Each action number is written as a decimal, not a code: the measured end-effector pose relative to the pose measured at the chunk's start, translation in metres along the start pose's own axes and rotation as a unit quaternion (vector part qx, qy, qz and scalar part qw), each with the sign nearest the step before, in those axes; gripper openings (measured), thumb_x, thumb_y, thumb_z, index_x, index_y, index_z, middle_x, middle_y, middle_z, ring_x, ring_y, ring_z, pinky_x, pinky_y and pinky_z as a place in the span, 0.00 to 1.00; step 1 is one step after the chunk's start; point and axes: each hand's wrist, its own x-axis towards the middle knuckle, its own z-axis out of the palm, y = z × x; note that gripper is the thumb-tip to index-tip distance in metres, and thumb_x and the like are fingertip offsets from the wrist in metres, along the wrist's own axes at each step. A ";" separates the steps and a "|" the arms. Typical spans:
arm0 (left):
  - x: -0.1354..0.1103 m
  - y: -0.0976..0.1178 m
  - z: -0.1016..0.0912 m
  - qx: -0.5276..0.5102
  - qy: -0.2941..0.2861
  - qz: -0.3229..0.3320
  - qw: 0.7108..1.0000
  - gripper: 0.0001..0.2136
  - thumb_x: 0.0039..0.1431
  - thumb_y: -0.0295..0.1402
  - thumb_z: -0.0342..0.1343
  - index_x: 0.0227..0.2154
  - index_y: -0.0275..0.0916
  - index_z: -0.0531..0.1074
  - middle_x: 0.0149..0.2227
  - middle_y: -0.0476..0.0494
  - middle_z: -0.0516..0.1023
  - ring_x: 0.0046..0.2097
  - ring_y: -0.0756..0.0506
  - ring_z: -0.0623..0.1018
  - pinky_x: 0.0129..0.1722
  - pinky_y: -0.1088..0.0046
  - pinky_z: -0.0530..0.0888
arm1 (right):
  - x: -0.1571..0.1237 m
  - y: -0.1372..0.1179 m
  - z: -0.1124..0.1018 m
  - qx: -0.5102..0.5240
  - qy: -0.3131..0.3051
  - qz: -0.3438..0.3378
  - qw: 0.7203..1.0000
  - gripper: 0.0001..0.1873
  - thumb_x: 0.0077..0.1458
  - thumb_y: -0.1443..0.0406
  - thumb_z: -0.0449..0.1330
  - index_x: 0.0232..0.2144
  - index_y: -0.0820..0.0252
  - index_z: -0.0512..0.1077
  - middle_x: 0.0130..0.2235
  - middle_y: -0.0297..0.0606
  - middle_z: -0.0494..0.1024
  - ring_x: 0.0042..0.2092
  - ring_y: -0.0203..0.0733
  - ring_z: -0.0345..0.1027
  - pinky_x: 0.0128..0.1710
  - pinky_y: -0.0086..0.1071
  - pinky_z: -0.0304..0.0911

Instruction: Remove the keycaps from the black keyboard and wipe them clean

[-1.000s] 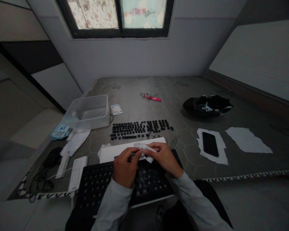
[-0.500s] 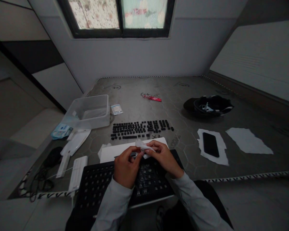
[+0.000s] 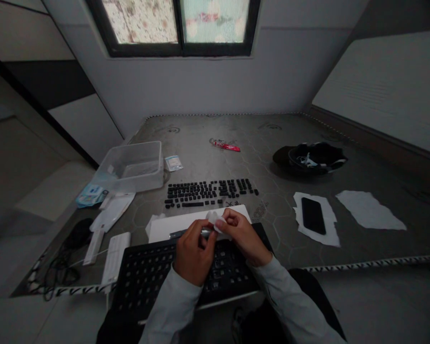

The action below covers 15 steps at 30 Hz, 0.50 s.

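Note:
Both my hands are together above the far edge of a black keyboard frame (image 3: 157,272) whose keycaps are off. My right hand (image 3: 241,236) pinches a small crumpled white wipe (image 3: 215,219) between thumb and fingers. My left hand (image 3: 193,251) is closed beside it, its fingertips meeting the wipe; a thin dark tool (image 3: 186,233) lies just under its fingers. Rows of loose black keycaps (image 3: 208,191) are laid out on the table beyond a white sheet (image 3: 168,225).
A clear plastic tub (image 3: 131,167) stands at the left, with white packets and a white brush-like strip (image 3: 115,258) near it. A black phone (image 3: 313,215) lies on white paper at the right, beside another paper scrap (image 3: 369,210). A black cap (image 3: 310,157) and a red wrapper (image 3: 227,145) lie farther back.
The wipe has been bunched up smaller between my fingers, and both hands have shifted slightly to the right and closer together.

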 end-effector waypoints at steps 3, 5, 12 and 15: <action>-0.001 -0.003 0.000 0.003 0.003 -0.018 1.000 0.02 0.59 0.30 0.54 0.32 0.40 0.72 0.26 0.52 0.76 0.23 0.51 0.73 0.26 0.76 0.69 | 0.000 0.001 0.001 -0.014 0.003 -0.009 1.000 0.16 0.44 0.60 0.72 0.27 0.60 0.68 0.31 0.32 0.78 0.32 0.34 0.69 0.34 0.26 0.59; -0.001 -0.004 0.000 -0.020 0.007 -0.044 0.999 0.03 0.59 0.30 0.54 0.32 0.41 0.72 0.26 0.53 0.77 0.21 0.52 0.73 0.25 0.77 0.69 | 0.000 0.002 0.002 0.023 -0.004 0.005 1.000 0.15 0.44 0.60 0.72 0.30 0.59 0.70 0.32 0.32 0.79 0.32 0.34 0.69 0.34 0.26 0.60; 0.000 0.000 -0.003 -0.099 0.073 -0.105 0.987 0.03 0.57 0.34 0.58 0.32 0.41 0.74 0.19 0.57 0.73 0.16 0.53 0.71 0.18 0.79 0.65 | 0.001 0.001 -0.004 0.115 -0.027 0.057 0.991 0.23 0.42 0.59 0.73 0.41 0.59 0.74 0.34 0.35 0.81 0.32 0.35 0.72 0.35 0.27 0.62; 0.001 0.002 -0.004 -0.124 0.093 -0.127 0.980 0.05 0.55 0.36 0.60 0.32 0.40 0.74 0.14 0.59 0.68 0.15 0.53 0.70 0.15 0.78 0.64 | 0.001 -0.003 -0.005 0.125 0.000 0.048 0.991 0.21 0.46 0.55 0.70 0.39 0.59 0.75 0.34 0.36 0.81 0.32 0.35 0.71 0.34 0.27 0.63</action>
